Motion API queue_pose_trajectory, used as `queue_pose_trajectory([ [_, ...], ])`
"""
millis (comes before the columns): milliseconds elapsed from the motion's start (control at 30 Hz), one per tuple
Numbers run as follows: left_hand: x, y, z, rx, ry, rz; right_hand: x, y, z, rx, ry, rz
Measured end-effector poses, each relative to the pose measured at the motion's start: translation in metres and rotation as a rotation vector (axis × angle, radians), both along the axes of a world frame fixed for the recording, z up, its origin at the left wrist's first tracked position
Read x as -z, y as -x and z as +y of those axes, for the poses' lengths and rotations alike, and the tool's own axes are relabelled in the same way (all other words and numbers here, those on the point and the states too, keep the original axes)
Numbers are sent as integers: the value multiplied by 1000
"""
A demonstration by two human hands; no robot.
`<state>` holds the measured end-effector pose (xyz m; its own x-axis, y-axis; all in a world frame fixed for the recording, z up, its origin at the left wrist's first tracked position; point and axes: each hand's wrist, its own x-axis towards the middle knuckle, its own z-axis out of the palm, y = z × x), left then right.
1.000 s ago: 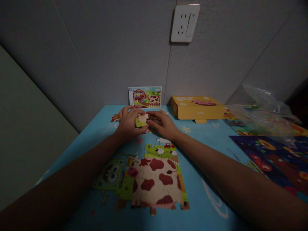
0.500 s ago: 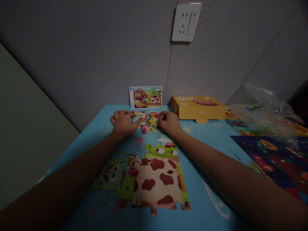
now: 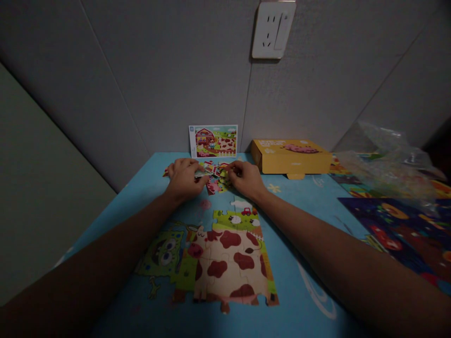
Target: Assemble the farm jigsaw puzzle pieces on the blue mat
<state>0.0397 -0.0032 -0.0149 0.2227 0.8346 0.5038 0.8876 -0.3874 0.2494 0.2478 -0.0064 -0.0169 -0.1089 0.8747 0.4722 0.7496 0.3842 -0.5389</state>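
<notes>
At the far side of the table, a pile of loose jigsaw pieces [image 3: 213, 186] lies between my two hands. My left hand [image 3: 186, 179] is at the pile's left, its thumb and fingers closed around a pale puzzle piece [image 3: 201, 173]. From the right, my right hand [image 3: 245, 178] pinches at a greenish puzzle piece, mostly hidden by the fingertips. Closer to me lies a partly joined jigsaw [image 3: 225, 263] showing a spotted cow, sheep and a red car.
A farm picture card [image 3: 213, 141] leans against the wall behind the pile. To its right sits a yellow box [image 3: 296, 162]. Clear plastic wrap [image 3: 391, 169] and a dark blue puzzle [image 3: 405, 234] lie at the right. A socket [image 3: 273, 30] is on the wall.
My left hand has shifted slightly right, and pieces show to its left. My right fingertips have moved a little left within the pile, whose pieces have shifted.
</notes>
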Motion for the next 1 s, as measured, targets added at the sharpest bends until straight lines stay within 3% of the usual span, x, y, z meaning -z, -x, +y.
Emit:
queue_pose_trajectory([
  [200, -4, 0, 1, 64, -286, -240, -2, 3, -4, -185, -97, 51],
  [367, -2, -6, -2, 294, -153, -351, -2, 1, -6, -319, -101, 71],
  [600, 4, -2, 0, 390, -8, -436, 2, 0, -2, -292, 12, 292],
  [733, 3, -2, 2, 358, -98, -435, 6, 0, 1, -294, -21, 386],
  [1000, 1, -3, 4, 440, -293, -492, 3, -1, 0, -331, 39, 522],
])
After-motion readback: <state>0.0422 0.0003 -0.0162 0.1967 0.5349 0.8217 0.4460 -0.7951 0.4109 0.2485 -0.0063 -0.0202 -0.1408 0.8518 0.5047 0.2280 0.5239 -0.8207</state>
